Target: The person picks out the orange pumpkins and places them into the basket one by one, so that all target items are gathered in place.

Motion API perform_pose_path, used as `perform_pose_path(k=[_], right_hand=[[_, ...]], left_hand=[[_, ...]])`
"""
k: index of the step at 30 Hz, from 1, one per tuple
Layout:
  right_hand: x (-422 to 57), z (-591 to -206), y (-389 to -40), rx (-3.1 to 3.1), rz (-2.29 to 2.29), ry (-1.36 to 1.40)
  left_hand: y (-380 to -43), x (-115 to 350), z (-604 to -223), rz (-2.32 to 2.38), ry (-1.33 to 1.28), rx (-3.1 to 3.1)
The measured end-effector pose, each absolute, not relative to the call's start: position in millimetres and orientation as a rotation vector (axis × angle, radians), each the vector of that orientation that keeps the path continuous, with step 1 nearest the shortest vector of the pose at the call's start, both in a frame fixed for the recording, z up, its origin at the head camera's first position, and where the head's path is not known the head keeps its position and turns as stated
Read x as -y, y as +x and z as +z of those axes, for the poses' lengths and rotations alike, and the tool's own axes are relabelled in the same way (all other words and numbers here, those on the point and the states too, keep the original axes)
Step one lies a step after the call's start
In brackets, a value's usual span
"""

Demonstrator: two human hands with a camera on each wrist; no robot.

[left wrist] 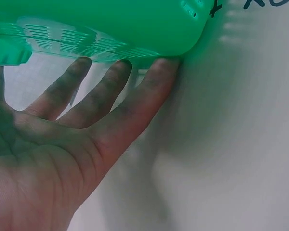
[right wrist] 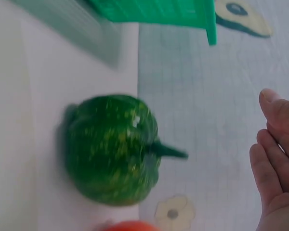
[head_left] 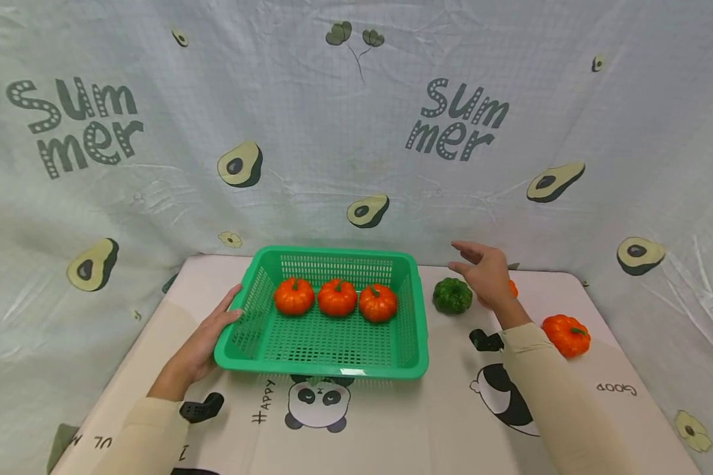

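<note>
A green plastic basket (head_left: 321, 367) stands before me with three orange pumpkins (head_left: 337, 298) in a row inside it. My left hand (head_left: 206, 336) is at the basket's left side, a digit overlapping the rim. Seen from the left wrist, its fingers (left wrist: 135, 108) reach out fairly straight, tips right at the basket wall. To the right of the basket sits a green pumpkin (right wrist: 113, 149) with a short stem. My right hand (head_left: 486, 274) hovers just right of and above it, holding nothing, thumb and fingers apart and pointing left in the head view.
Behind the right hand an orange pumpkin (head_left: 513, 288) is mostly hidden. Another orange pumpkin (head_left: 566, 335) lies farther right on the printed tablecloth (head_left: 428, 429). A hanging cloth (head_left: 309, 132) with avocado prints closes off the table's back edge.
</note>
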State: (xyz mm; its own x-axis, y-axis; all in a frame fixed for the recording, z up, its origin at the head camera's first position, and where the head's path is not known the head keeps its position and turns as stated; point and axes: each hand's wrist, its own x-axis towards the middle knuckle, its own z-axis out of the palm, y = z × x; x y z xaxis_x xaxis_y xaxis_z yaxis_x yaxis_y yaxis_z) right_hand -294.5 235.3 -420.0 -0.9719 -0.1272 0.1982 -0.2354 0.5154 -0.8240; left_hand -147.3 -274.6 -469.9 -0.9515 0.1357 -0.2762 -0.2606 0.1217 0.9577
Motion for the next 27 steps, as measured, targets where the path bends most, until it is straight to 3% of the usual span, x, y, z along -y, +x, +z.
perform_pose_path(k=[27], right_hand=[[-304.8, -464.0, -293.1, 2.638, 1.337, -0.309]], left_hand=[[-148.5, 274.8, -471.4, 1.906, -0.139, -2.093]])
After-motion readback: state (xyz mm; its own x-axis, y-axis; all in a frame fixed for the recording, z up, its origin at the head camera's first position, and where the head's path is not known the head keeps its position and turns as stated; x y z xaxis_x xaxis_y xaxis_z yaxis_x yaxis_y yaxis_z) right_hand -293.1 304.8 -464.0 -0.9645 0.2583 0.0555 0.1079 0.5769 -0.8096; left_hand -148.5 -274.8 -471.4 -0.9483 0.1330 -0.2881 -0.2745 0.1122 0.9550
